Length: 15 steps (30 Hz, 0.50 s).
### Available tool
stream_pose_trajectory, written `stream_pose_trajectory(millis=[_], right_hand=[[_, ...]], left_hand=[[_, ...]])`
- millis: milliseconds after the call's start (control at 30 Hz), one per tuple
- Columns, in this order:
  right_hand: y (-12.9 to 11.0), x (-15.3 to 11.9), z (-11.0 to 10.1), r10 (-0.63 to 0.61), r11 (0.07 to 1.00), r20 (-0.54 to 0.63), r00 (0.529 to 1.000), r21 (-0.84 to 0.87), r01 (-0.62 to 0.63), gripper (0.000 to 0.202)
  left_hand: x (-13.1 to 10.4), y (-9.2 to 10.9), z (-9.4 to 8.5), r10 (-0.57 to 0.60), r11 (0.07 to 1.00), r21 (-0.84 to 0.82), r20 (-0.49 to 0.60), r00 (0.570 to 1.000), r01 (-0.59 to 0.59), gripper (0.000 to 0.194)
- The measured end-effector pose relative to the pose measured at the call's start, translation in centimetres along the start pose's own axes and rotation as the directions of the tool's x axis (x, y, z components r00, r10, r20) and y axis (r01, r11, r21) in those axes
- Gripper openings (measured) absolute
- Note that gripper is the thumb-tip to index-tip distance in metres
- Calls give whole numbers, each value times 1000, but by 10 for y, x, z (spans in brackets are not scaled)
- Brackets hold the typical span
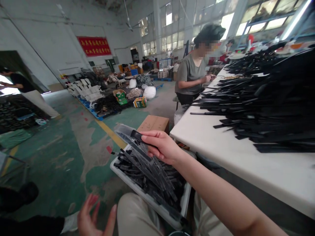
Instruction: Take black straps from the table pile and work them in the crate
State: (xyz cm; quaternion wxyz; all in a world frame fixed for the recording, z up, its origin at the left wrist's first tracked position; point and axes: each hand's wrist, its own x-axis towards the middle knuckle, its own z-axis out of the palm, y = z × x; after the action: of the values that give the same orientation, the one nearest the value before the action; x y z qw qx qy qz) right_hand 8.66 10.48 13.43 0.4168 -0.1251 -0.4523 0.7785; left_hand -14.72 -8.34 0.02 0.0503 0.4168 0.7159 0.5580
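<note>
My right hand (162, 146) is closed on the black end of a strap (137, 135); a clear plastic part of it bends away to the left, slightly blurred. Below it stands a white plastic bin (130, 182) between my knees, filled with black and clear strips (150, 177). Low in the view, my left hand (94, 218) is held with its fingers apart and nothing in them, to the left of my knee.
A white table (197, 134) to my right bears a large heap of black straps (265, 105). A seated person (193, 70) works along its far side. Behind the bin sits a cardboard box (155, 123). Pallets of goods (98, 111) stand farther off; another person (22, 85) is at left.
</note>
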Motion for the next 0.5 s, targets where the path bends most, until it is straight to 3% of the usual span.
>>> stream_pose_trajectory(millis=[67, 167, 267, 367, 433, 500], right_hand=[[5, -18, -5, 50, 998, 0, 999, -31, -50, 45], [22, -62, -16, 216, 963, 25, 976, -171, -209, 48], [40, -111, -23, 422, 860, 49, 905, -337, -383, 43], [51, -152, -25, 536, 744, -84, 840, -424, -516, 35], [54, -174, -26, 543, 662, -273, 794, -443, -605, 29], [56, -191, -29, 542, 593, -411, 733, -431, -680, 33]], left_hand=[[-1, 11, 1, 40, 999, -23, 50, 998, -39, 80], [-4, 41, 17, 203, 979, -62, 123, 971, -197, 65], [-19, 63, 46, 362, 932, -131, 307, 880, -337, 66], [-54, 54, 78, 350, 937, -209, 595, 724, -281, 55], [-82, 37, 97, 294, 955, -192, 671, 680, -224, 49], [-107, 26, 113, 297, 953, -183, 725, 622, -241, 49]])
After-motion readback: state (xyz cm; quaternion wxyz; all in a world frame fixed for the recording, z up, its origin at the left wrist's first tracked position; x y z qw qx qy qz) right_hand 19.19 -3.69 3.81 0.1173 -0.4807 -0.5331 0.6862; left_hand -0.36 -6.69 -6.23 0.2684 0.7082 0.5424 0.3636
